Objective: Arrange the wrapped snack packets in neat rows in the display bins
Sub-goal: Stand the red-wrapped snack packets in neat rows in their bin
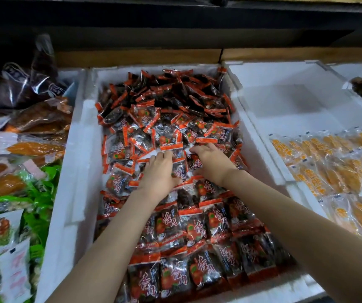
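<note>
- Nearest us, the snack packets [188, 228] lie in neat rows, labels up and overlapped, filling the near part of the white foam bin [75, 171]. We judge these rows to be the pattern to copy.
- At the far edge of those rows, our left hand [160, 171] has its fingers bent down into loose packets. We cannot tell whether it grips one.
- Our right hand [211, 162] lies just beside it, fingers spread and fairly straight on the packets, holding nothing that we can see.
- To do this step well, we would draw a few packets toward us and turn them label up, all the same way round. We would then lap each one onto the last row, working wall to wall before starting another.
- Beyond the hands, the loose heap [171, 99] is piled toward the far wall. We should take from its near slope so it does not slide over the finished rows.
- As for edges, the bin's side walls stand close on both sides, so end packets must tuck against them and not ride up on the rim.
- Open room lies to the right, in the bare far half of the neighbouring bin [285, 101], behind its orange packets [339, 167]. The left side is crowded with green packs [38, 193].
- Farthest off, a dark shelf [175, 29] overhangs, so we judge that lifts should be low.
</note>
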`<act>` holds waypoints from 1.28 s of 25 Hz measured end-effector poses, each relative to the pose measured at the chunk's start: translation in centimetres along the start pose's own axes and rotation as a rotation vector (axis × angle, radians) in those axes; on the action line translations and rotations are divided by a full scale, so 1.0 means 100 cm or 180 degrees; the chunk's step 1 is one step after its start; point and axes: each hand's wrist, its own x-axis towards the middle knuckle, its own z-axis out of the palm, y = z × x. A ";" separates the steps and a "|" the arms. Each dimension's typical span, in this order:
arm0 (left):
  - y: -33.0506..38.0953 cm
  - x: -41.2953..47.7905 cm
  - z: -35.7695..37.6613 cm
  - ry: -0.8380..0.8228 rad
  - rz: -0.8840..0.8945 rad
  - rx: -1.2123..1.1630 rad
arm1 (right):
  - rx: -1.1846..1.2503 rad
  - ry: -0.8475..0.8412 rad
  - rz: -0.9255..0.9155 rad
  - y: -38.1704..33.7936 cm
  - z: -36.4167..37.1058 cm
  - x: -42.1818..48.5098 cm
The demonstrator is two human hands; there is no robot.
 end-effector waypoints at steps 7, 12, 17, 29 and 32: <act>0.002 -0.006 -0.014 0.0146 -0.0046 -0.0973 | 0.0089 0.0598 -0.0027 0.008 -0.009 0.007; -0.006 -0.020 -0.041 0.1118 -0.0213 -0.2308 | 0.1543 0.1312 0.0054 -0.006 -0.034 -0.012; -0.006 -0.046 -0.038 0.0499 -0.0503 -0.3852 | 0.2458 0.1054 0.0120 -0.025 -0.046 -0.038; -0.003 -0.055 -0.037 0.0398 -0.0677 -0.4600 | 0.3594 0.0667 0.0212 -0.067 -0.040 -0.053; -0.004 -0.054 -0.037 0.0623 -0.0719 -0.4262 | 0.3542 0.0536 0.0103 -0.070 -0.031 -0.064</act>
